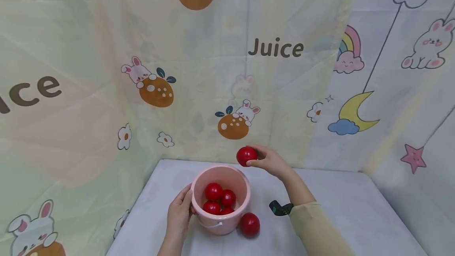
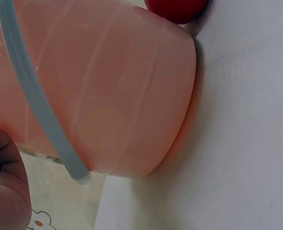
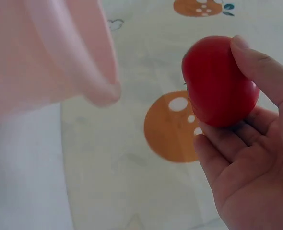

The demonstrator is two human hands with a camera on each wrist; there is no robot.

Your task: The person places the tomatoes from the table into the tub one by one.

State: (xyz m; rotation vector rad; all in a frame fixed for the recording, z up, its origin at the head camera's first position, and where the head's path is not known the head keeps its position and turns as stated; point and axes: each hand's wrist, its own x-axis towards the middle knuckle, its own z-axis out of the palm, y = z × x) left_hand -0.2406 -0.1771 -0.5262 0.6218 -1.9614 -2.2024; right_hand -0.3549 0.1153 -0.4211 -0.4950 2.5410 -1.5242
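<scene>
A pink bucket (image 1: 227, 227) stands upright on the table, with several red apples (image 1: 213, 191) inside it. My left hand (image 1: 179, 210) grips the bucket at its left side by the rim; some of its fingers are hidden behind the wall. Above and to the right of the rim, my right hand (image 1: 271, 162) holds another red apple (image 3: 220, 81) between thumb and fingers, apart from the bucket. One more red apple (image 1: 250, 224) lies on the table against or close beside the bucket's lower right. The bucket's pale handle (image 2: 41, 103) hangs down along its outer wall.
The white table (image 1: 337, 212) reaches back to printed cloth walls (image 1: 199, 129) at the rear and both sides. A dark device (image 1: 281, 208) is strapped to the right wrist.
</scene>
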